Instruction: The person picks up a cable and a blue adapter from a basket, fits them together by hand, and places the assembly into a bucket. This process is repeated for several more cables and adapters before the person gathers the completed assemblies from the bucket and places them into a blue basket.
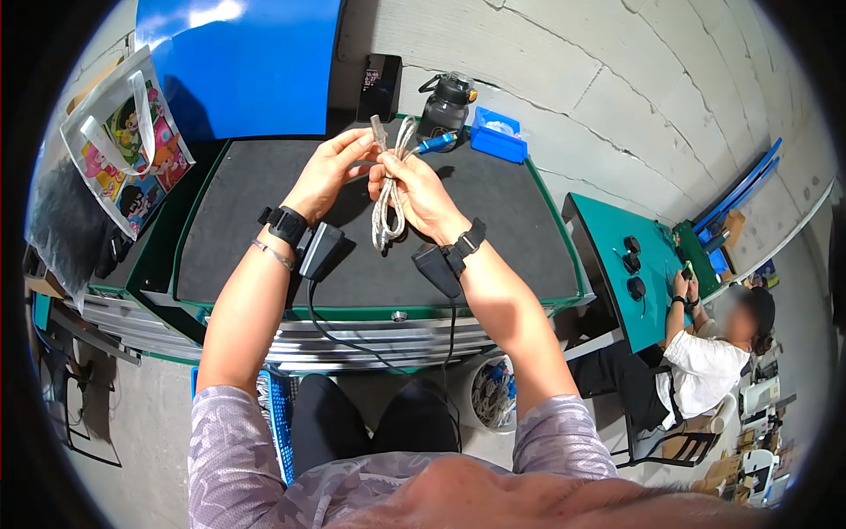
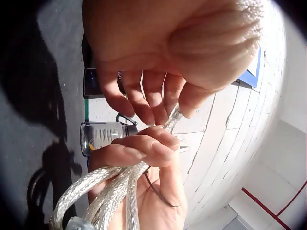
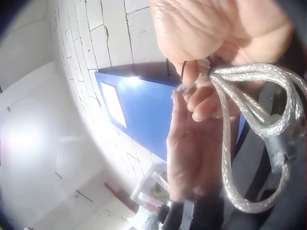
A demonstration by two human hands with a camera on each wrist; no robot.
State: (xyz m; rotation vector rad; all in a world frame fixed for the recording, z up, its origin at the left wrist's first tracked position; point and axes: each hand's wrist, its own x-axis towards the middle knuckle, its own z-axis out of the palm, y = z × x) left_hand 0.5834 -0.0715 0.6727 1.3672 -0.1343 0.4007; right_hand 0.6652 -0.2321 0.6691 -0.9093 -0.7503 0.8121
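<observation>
A silver braided cable [image 1: 388, 216] is folded into a looped bundle above the dark work mat. My right hand [image 1: 414, 187] grips the bundle near its upper part, with loops hanging below the fingers. My left hand [image 1: 339, 163] pinches the cable's clear plug end [image 2: 175, 117] between thumb and fingers, right beside the right hand's fingertips. A thin black tie [image 2: 160, 190] sticks out from the bundle at the right hand. One blue plug [image 1: 436, 143] points out past the right hand. Another grey connector [image 3: 278, 148] hangs among the loops in the right wrist view.
At the mat's [image 1: 264, 212] back edge stand a phone [image 1: 380, 86], a dark bottle [image 1: 447, 106] and a blue bin [image 1: 499, 134]. A printed bag [image 1: 132, 145] is at left. Below right, a white bucket [image 1: 492, 392] holds cables. A person [image 1: 705, 370] sits at a green table [image 1: 617, 264].
</observation>
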